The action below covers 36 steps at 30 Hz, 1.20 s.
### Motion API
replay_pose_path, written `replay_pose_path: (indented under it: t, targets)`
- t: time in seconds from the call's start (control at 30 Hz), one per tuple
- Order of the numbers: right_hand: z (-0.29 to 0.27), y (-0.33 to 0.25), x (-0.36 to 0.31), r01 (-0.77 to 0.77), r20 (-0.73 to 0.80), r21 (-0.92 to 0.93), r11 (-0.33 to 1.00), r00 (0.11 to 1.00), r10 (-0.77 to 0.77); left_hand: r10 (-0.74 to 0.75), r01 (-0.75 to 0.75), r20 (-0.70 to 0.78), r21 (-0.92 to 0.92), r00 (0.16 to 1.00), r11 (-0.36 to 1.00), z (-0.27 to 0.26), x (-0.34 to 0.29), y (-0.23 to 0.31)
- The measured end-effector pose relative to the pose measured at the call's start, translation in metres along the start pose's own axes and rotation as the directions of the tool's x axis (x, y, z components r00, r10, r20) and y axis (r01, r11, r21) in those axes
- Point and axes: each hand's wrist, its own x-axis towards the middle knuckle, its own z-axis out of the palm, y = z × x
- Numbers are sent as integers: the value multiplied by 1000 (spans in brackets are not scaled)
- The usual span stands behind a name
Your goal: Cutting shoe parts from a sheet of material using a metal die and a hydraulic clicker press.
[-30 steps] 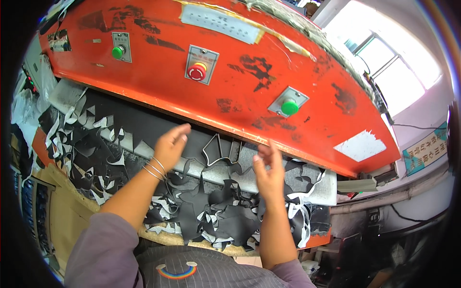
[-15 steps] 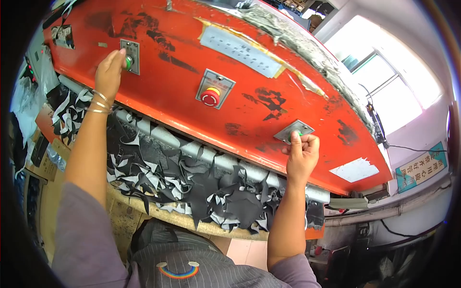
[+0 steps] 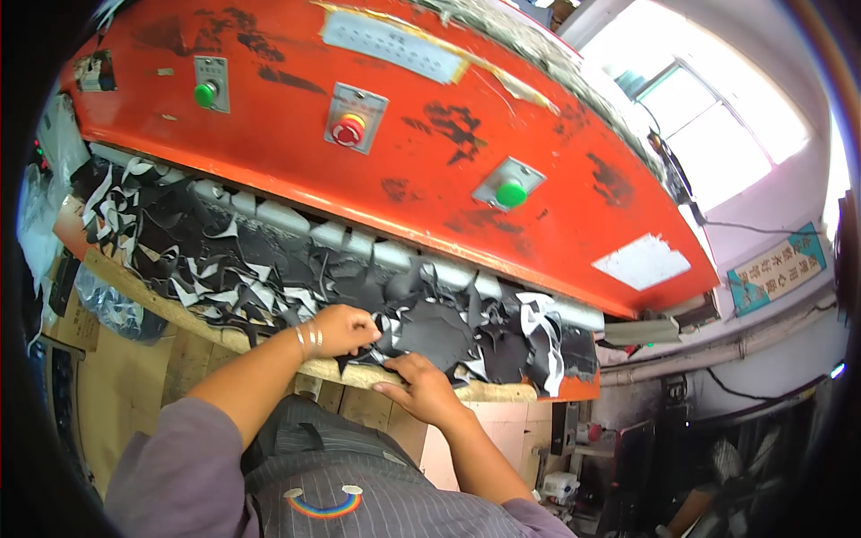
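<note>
Strips and offcuts of thin black sheet material with pale undersides (image 3: 435, 330) lie heaped along the bed of a red machine (image 3: 269, 121). My left hand (image 3: 343, 330) is over the heap's near edge, its fingers curled into a pinch beside some black-and-white scraps. Whatever is between its fingertips is too small to make out. Close to its right, my right hand (image 3: 423, 387) rests at the yellowish board edge (image 3: 502, 392), thumb and fingers apart, fingertips touching the scraps. Two green push buttons (image 3: 205, 94) and a red emergency stop button (image 3: 348, 130) stand untouched on the panel.
A pale roller-like bar (image 3: 278, 215) runs under the red panel, behind the scraps. Clear plastic bags (image 3: 112, 300) and cardboard lie at the left. A window (image 3: 708, 125) and a blue-edged sign (image 3: 778, 269) are at the right, above a wall pipe (image 3: 700, 363).
Both hands have left the green buttons and come down and together at the scraps' near edge. The view has shifted, and the scraps at the right end now lie differently, with more white showing.
</note>
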Motion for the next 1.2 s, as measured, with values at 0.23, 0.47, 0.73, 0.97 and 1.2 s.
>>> replay_pose_path:
  t: [0.23, 0.47, 0.73, 0.97, 1.2]
  targets:
    - [-1, 2, 9, -21, -130, -96, 995, 991, 8, -121, 146, 222, -103, 968, 984, -5, 11, 5]
    - [-32, 14, 38, -140, 195, 66, 988, 973, 124, -105, 180, 271, -270, 957, 946, -13, 17, -4]
    - [-66, 50, 205, 39, -347, -279, 960, 928, -138, -71, -102, -177, -801, 982, 589, -62, 65, -9]
    - [-70, 51, 250, -359, -140, -493, 792, 932, 335, -178, -186, -481, -614, 858, 767, -86, 141, 22]
    - [-78, 114, 176, -131, -96, 491, 861, 975, 203, -22, -161, -352, -481, 936, 862, -30, 177, 47]
